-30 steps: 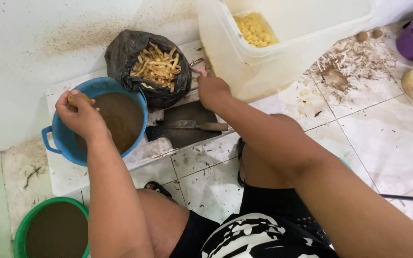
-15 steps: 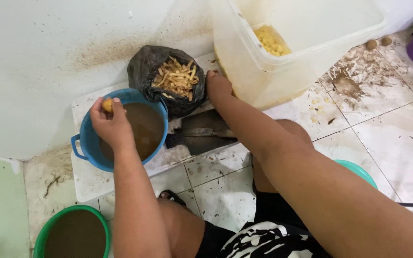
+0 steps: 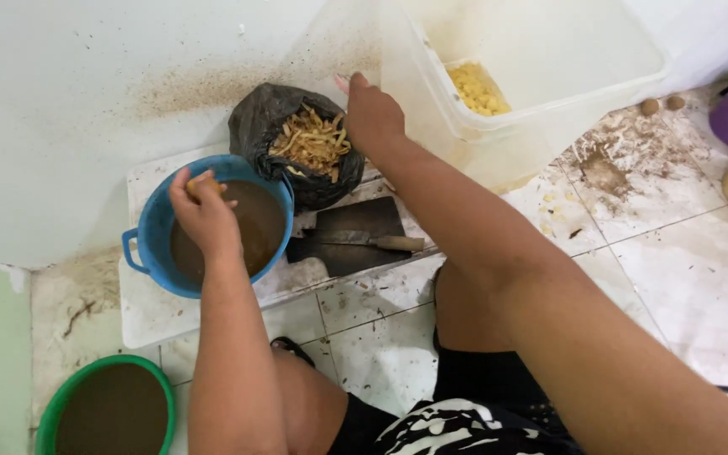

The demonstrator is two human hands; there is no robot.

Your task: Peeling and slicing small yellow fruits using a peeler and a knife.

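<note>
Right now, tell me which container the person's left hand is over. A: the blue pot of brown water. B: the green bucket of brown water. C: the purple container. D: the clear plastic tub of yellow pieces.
A: the left hand, pinching a small yellowish piece, is over the blue pot of brown water, while the right hand is up between the black bag of peelings and the clear tub.
</note>
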